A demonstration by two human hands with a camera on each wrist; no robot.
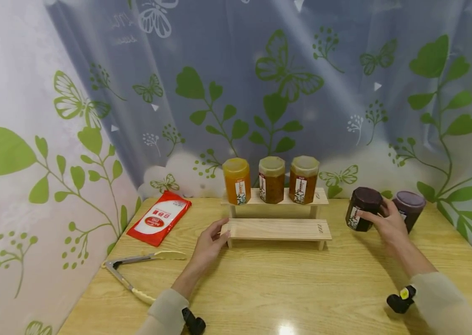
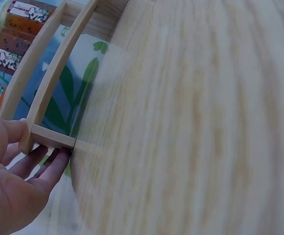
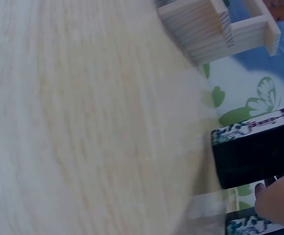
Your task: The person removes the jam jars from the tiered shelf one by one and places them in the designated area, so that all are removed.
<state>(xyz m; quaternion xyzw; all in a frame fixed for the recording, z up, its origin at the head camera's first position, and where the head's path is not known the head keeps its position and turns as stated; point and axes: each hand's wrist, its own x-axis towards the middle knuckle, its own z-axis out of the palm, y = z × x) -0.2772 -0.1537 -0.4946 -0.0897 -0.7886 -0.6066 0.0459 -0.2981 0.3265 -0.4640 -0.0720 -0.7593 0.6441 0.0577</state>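
My right hand (image 1: 391, 225) grips a dark jar (image 1: 359, 211) with a white label, on the right of the table. Whether its base touches the wood is unclear. Just behind that hand stands a second dark purple jar (image 1: 413, 204), partly covered by the fingers. My left hand (image 1: 208, 242) pinches the left end of a two-step wooden rack (image 1: 278, 229), thumb on the lower step and fingers by its leg (image 2: 54, 136). Along the upper step stand a yellow-orange jar (image 1: 237, 184), an amber jar with a pale lid (image 1: 272, 181) and a similar reddish-amber jar (image 1: 304, 181).
A red and white packet (image 1: 160, 218) lies at the back left. In front of it, spread metal tongs (image 1: 120, 272) with pale yellow tips lie near the left forearm. A curtain (image 1: 227, 107) printed with leaves and butterflies rises behind the table (image 1: 286, 284).
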